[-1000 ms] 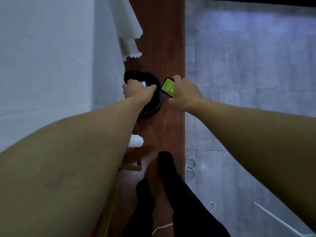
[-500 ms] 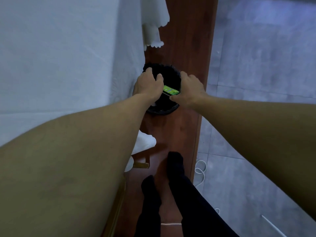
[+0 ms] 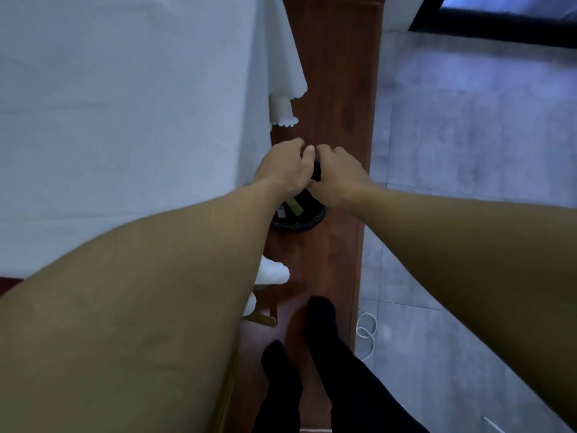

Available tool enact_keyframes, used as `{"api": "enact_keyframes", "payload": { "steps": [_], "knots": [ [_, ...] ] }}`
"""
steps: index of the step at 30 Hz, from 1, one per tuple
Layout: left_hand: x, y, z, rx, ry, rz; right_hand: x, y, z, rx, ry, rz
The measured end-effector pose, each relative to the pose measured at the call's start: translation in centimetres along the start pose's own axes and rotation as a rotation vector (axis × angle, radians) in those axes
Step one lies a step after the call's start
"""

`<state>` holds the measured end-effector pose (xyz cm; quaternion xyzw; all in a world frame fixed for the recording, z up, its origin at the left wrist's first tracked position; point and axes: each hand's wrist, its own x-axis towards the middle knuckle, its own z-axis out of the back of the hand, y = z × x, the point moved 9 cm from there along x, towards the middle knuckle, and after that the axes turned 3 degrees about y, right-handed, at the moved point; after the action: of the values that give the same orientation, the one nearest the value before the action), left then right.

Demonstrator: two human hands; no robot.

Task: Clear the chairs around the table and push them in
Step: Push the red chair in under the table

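A round black bin [image 3: 301, 220] with a black liner stands on the red-brown wooden floor strip [image 3: 337, 98] beside the table's white cloth [image 3: 125, 120]. A green packet [image 3: 295, 208] lies inside it. My left hand [image 3: 285, 167] and my right hand [image 3: 338, 178] meet just above the bin, knuckles nearly touching. Their fingers curl round a bunched dark piece of the black liner [image 3: 316, 172] between them. Most of the bin's far rim is hidden by my hands. No chair is clearly in view.
The tablecloth's scalloped corner [image 3: 285, 117] hangs down just beyond my hands. A wooden leg piece [image 3: 262, 318] with white cloth sits near my black-socked feet [image 3: 321, 320]. A white cable [image 3: 366, 332] loops on the grey tiled floor [image 3: 468, 151] to the right.
The green packet left my right hand and now lies in the bin. Both hands have come together over the bin and gathered the black liner between them.
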<state>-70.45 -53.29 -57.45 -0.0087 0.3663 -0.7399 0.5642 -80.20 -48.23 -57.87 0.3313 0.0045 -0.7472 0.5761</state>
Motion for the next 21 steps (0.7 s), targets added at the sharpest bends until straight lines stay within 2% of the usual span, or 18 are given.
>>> {"api": "enact_keyframes", "payload": {
  "steps": [10,21],
  "knots": [
    [-11.6,-5.6,10.6,0.025,-0.104,-0.09,-11.9,6.6,7.9,0.012,-0.146,-0.016],
    [-26.0,-5.2,18.4,0.253,-0.142,-0.048,-24.2,15.7,11.6,-0.057,-0.234,0.058]
  ]
}}
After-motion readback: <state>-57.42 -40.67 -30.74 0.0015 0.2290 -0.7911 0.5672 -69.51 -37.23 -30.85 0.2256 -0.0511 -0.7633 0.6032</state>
